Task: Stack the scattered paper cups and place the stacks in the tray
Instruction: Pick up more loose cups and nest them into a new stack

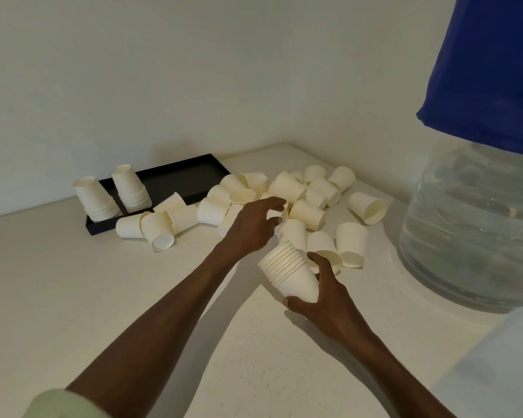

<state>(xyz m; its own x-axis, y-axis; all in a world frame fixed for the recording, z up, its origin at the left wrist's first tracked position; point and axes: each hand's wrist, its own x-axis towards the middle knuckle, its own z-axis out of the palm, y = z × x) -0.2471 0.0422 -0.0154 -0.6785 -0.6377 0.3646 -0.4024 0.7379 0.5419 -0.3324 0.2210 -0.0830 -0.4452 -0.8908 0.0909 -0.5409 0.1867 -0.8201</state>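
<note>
Several loose white paper cups [307, 214] lie scattered on the white counter, most on their sides. My right hand [323, 292] grips a tilted stack of nested cups [290, 273] by its base, rims pointing up and left. Just beyond it, my left hand [251, 227] reaches into the pile, thumb and fingers curled round a single paper cup [273, 213]. A black rectangular tray [181, 178] sits at the back left by the wall. Two upside-down cup stacks [97, 200] [132, 190] stand at its left end.
A large clear water bottle [471, 236] with a blue cover [489, 70] stands at the right, close to the cup pile. Walls meet in a corner behind the counter. More cups [157, 227] lie against the tray's front edge.
</note>
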